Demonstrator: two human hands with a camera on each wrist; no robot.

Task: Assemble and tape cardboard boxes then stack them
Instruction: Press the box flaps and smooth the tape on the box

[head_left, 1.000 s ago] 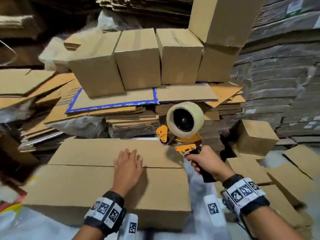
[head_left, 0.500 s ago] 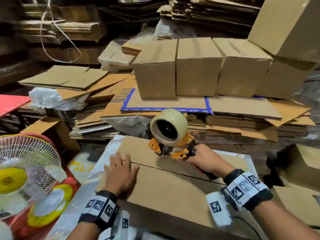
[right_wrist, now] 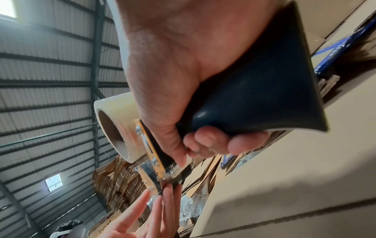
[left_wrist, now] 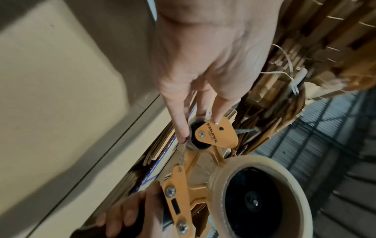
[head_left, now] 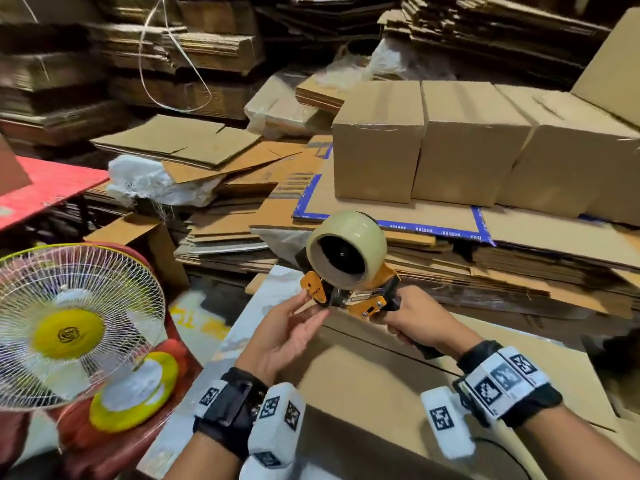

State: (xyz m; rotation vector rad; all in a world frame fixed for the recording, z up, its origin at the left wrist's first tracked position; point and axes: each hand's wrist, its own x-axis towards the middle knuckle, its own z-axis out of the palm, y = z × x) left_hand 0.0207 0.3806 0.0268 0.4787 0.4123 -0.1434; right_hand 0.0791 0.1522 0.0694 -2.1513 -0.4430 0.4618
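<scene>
A large cardboard box (head_left: 363, 386) lies in front of me with its flaps closed along a seam (right_wrist: 284, 220). My right hand (head_left: 412, 317) grips the dark handle (right_wrist: 264, 96) of an orange tape dispenser (head_left: 349, 292), holding it just above the box's far left end. The dispenser carries a roll of clear tape (head_left: 346, 247). My left hand (head_left: 313, 304) is off the box, palm up. Its straight fingertips (left_wrist: 183, 138) touch the dispenser's front roller and its orange side plate (left_wrist: 215, 135). Whether they pinch the tape end is hidden.
A row of assembled boxes (head_left: 467, 147) stands on flat cardboard stacks (head_left: 519, 258) behind. More flat sheets (head_left: 180, 143) pile up at back left. A yellow and white fan (head_left: 69, 323) stands close at left, beside a red surface (head_left: 45, 185).
My left hand left the box top and reached up to the dispenser's front. The right hand carried the dispenser leftward along the box. My view swung left, bringing the fan into sight.
</scene>
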